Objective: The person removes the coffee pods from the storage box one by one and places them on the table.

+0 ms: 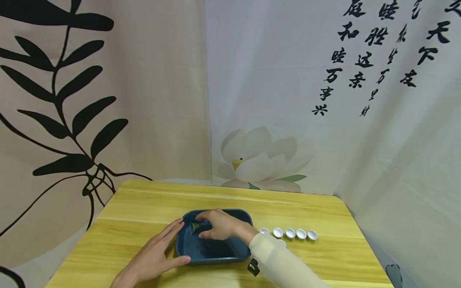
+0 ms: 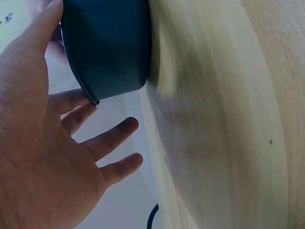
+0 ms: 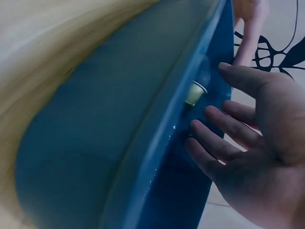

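Note:
A dark blue tray (image 1: 216,261) with raised walls stands on the table. Inside it, by the left end, lies a small green-tinted cup (image 1: 194,227) on its side; the right wrist view shows the same little cup (image 3: 196,93) with its pale rim. My right hand (image 1: 225,226) reaches down into the tray, thumb and fingers spread beside the cup; in its wrist view the fingertips stop short of the cup. With loosely straight fingers, my left hand (image 1: 155,252) rests against the tray's left side, thumb at the near corner. In its wrist view two fingers hang free of the rim.
Several small white cups (image 1: 290,233) stand in a row right of the tray, some partly behind the right sleeve (image 1: 284,260). The wooden table (image 1: 155,204) ends at a printed cloth backdrop (image 1: 165,100). A black cable (image 1: 12,276) shows at lower left.

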The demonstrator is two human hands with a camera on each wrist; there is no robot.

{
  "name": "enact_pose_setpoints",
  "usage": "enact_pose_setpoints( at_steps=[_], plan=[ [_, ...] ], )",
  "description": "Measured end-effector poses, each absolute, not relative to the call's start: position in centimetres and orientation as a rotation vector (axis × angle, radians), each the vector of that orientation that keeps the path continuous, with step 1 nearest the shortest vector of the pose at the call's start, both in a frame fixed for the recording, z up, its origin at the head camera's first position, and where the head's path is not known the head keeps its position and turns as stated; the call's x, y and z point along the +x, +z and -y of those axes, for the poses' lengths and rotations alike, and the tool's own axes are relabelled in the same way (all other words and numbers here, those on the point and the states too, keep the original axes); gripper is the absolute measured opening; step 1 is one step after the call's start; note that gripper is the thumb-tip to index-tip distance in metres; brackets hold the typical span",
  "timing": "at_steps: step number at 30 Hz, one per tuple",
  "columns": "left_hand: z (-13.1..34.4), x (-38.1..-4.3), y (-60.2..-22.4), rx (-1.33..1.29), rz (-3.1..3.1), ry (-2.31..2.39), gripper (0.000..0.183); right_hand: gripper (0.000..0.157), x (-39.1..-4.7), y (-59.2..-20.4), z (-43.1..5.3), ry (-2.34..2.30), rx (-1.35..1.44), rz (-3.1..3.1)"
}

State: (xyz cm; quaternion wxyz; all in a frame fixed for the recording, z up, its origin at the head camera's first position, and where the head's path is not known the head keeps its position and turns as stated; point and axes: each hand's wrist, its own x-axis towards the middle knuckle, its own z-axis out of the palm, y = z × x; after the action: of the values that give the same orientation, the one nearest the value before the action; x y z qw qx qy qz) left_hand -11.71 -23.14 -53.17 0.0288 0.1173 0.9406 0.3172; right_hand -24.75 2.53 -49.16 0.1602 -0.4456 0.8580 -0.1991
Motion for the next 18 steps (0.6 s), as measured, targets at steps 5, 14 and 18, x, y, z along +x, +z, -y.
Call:
enact_pose_setpoints(
  at_steps=[5,14,18],
  plan=[
    [23.1,-11.7,-53.2,0.353,-2.899,0.977,0.111,0.06,-24.8,-49.4,-1.5,-0.527,-1.267,-2.436],
    [23.1,-11.7,-53.4,0.341,-2.887,1.007,0.111,0.061,-25.0,-49.8,0.1,-0.415,-1.271,-2.454],
    [23.2,-11.6,-53.3,0.363,-2.891,1.01,0.109,0.059,-25.1,-50.0,0.5,-0.378,-1.29,-2.46]
  ],
)
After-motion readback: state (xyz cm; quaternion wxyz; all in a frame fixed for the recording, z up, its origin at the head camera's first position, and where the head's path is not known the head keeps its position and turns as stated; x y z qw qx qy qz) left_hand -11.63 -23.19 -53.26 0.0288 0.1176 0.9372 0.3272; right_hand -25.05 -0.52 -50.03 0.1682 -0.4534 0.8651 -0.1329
